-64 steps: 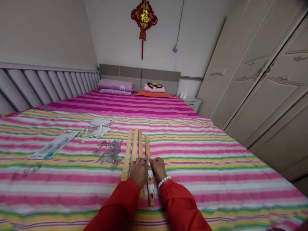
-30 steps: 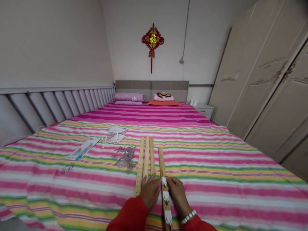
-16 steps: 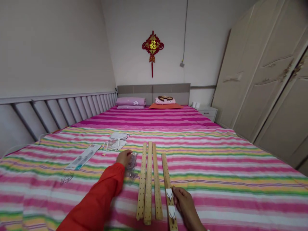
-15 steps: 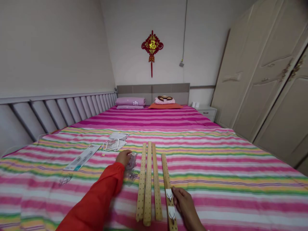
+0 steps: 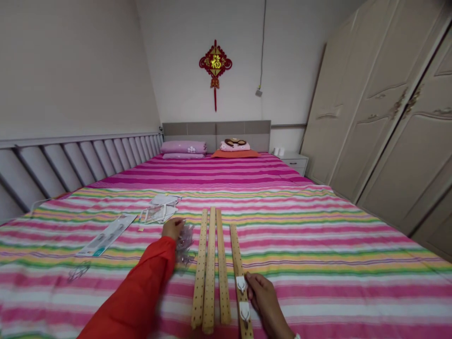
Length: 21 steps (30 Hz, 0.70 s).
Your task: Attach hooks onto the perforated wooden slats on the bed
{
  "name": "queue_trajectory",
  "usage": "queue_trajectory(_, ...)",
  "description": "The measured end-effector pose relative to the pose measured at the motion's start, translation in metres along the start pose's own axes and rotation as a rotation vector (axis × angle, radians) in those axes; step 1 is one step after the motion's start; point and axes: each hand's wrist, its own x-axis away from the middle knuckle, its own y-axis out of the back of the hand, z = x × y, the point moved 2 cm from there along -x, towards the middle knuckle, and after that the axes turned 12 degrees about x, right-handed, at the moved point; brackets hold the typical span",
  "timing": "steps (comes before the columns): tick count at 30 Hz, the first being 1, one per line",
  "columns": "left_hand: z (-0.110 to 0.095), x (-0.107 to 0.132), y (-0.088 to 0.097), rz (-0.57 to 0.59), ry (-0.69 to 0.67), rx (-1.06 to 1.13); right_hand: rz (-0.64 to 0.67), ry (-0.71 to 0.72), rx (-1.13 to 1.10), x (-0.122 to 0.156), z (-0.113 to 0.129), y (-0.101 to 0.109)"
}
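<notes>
My left hand (image 5: 172,229), in a red sleeve, is at a heap of clear plastic pieces (image 5: 184,245) on the striped bedspread (image 5: 318,263). Its fingers are partly hidden against the heap. My right hand (image 5: 264,299) rests at the right edge of a narrow wooden strip with white hooks (image 5: 237,259). Two hooks show beside that hand, and the strip's near end runs out of the picture. To its left lie three parallel wooden strips (image 5: 210,268), side by side and apart from my hands.
A flat packaging card (image 5: 106,235) and white-and-clear wrappers (image 5: 158,209) lie on the bedspread to the left, with a loop of clear plastic (image 5: 79,270) nearer me. A padded rail (image 5: 77,160) runs along the left wall, and a cream wardrobe (image 5: 381,122) stands on the right.
My left hand has moved off the strips to the plastic heap since a second ago. My right hand stays on the hook strip. The view has tilted up and swung slightly.
</notes>
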Motion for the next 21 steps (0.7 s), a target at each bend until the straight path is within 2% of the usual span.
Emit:
queue_trajectory(5,-0.026,0.03,0.012,-0.037,0.087,0.237,0.002,0.002,-0.018,0.001,0.0,-0.001)
queue_trajectory(9,-0.037,0.076,0.006,0.051,0.336,0.621,-0.009,0.006,-0.036,0.004,0.003,0.0)
queue_trajectory(12,-0.034,0.114,-0.01,0.151,0.45,0.712,-0.003,0.008,-0.054,0.005,0.007,0.001)
queue_trajectory(15,-0.022,0.146,-0.035,0.272,0.505,0.686,-0.002,0.0,-0.087,0.005,0.01,0.004)
queue_trajectory(19,-0.007,0.173,-0.069,0.404,0.523,0.527,0.007,0.025,-0.144,0.006,0.015,0.006)
queue_trajectory(21,-0.003,0.18,-0.083,0.449,0.47,0.468,0.003,0.062,-0.145,0.007,0.018,0.005)
